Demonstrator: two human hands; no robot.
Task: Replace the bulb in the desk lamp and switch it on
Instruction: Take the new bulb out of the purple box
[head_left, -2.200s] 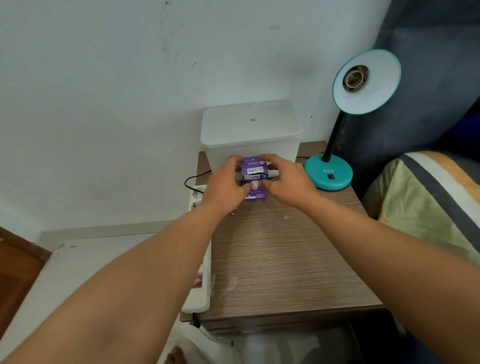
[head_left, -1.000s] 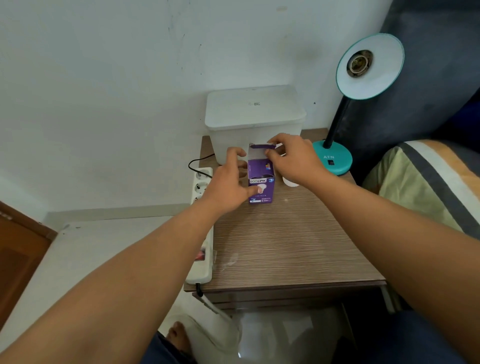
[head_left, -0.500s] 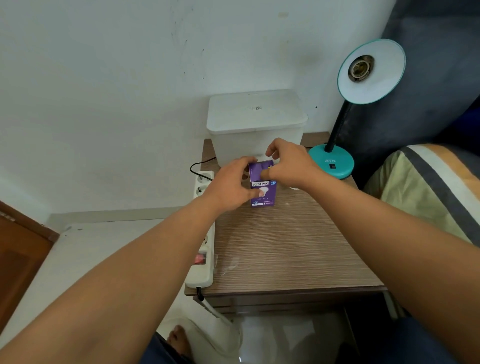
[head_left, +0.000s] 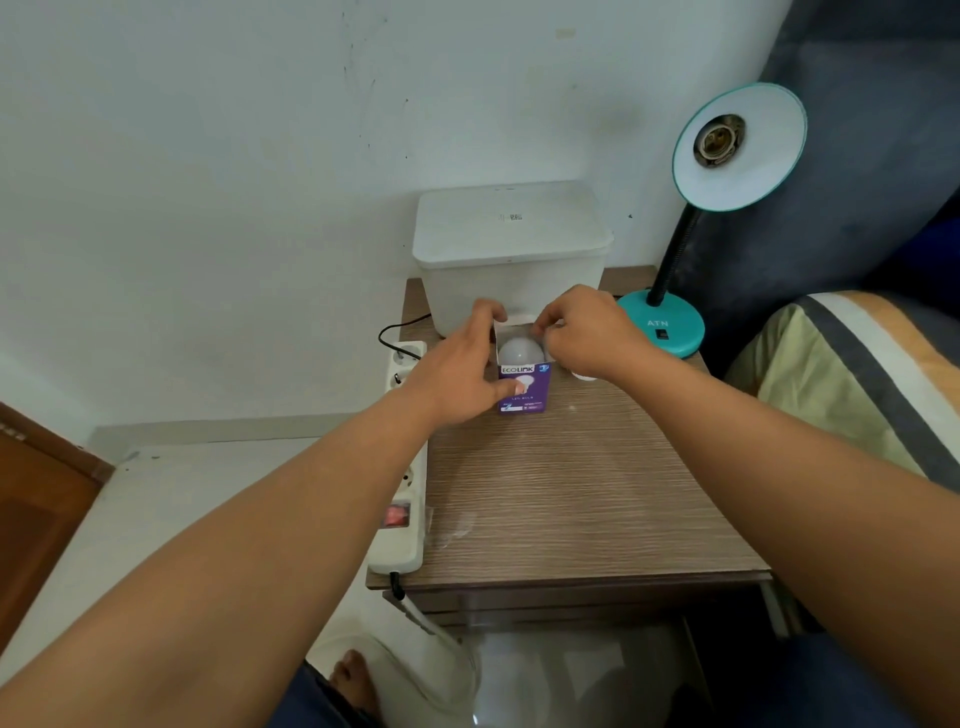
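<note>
Since half a second ago, the purple bulb box (head_left: 523, 388) has been opened, and a white bulb (head_left: 520, 351) is now exposed inside it. Beyond the right hand (head_left: 587, 338), the teal desk lamp (head_left: 727, 156) is seen with an unfilled socket. The box is gripped by the left hand (head_left: 457, 374); its top flap is pinched by the right hand.

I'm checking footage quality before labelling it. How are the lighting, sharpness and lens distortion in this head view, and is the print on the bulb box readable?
Head view: soft, even light with no harsh shadows or glare; wide-angle bending stretches the forearms at the edges; the purple bulb box between the left hand and right hand is sharp enough to read the brand, the smaller print is not; the lamp's empty socket shows clearly.
</note>
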